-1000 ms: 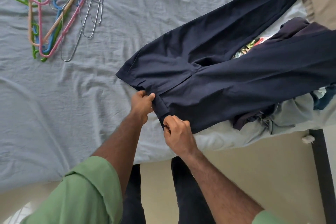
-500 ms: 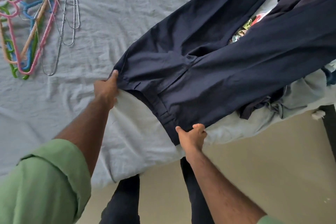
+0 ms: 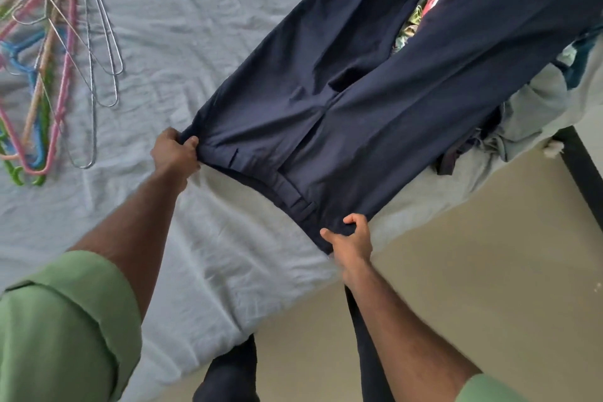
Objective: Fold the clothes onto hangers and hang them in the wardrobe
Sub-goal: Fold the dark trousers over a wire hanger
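Person seen from own head camera, two bare forearms in view. Left hand and right hand bare: no rings, watch or gloves visible. Left sleeve light green, plain woven cloth, rolled up into a thick cuff with a visible fold edge, forearm uncovered below it. Right sleeve same light green, only a small piece visible at bottom edge of frame, also ending high on the arm. Dark trouser legs, navy or black, plain, seen below between the arms. Feet not in view.
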A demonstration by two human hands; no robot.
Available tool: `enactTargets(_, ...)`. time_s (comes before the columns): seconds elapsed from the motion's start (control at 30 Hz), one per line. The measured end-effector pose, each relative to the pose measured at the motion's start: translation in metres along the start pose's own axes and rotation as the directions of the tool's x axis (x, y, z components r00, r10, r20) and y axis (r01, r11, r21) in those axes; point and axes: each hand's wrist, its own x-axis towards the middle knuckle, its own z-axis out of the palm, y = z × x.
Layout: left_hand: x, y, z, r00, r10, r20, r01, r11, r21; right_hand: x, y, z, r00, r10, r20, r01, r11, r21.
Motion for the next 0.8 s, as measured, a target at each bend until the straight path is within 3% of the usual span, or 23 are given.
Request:
enactTargets(0.1,0.007,-0.008,-0.024,0.998,0.064,-0.014,-0.063,0.995,0.078,-0.024,0.020,0.014,0.991,0.005,0.132,-0.005,1.000,-0.003)
enactTargets(0.2,0.013,-0.026,-0.050,0.994,0.110,0.007,-0.110,0.978,0.178,-0.043,0.031,0.032,0.986,-0.005,0.166,0.013,0.999,-0.049)
enactTargets(0.33,0.017,-0.049,-0.077,0.982,0.182,0.039,-0.185,0.931,0.313,-0.059,0.031,0.046,0.973,-0.037,0.226,0.092,0.967,-0.238)
enactTargets(0.4,0.009,-0.053,-0.080,0.977,0.212,0.038,-0.210,0.902,0.378,-0.065,0.029,0.046,0.974,-0.134,0.184,0.205,0.867,-0.454)
enactTargets(0.47,0.001,-0.055,-0.078,0.959,0.284,0.019,-0.253,0.822,0.511,-0.069,0.024,0.043,0.959,-0.267,0.099,0.263,0.699,-0.665)
enactTargets(0.57,-0.009,-0.048,-0.071,0.851,0.521,0.061,-0.436,0.638,0.635,-0.061,0.008,0.046,0.873,-0.481,0.073,0.415,0.659,-0.627)
enactTargets(0.63,-0.010,-0.035,-0.056,0.750,0.627,0.209,-0.614,0.544,0.572,-0.049,-0.011,0.058,0.745,-0.661,0.088,0.612,0.626,-0.484)
enactTargets(0.73,-0.013,-0.010,-0.022,0.533,0.653,0.539,-0.837,0.313,0.449,-0.029,-0.048,0.089,0.555,-0.819,0.146,0.808,0.489,-0.329)
enactTargets(0.8,-0.014,0.004,0.001,0.450,0.596,0.665,-0.885,0.200,0.420,-0.017,-0.075,0.108,0.501,-0.852,0.153,0.840,0.437,-0.321)
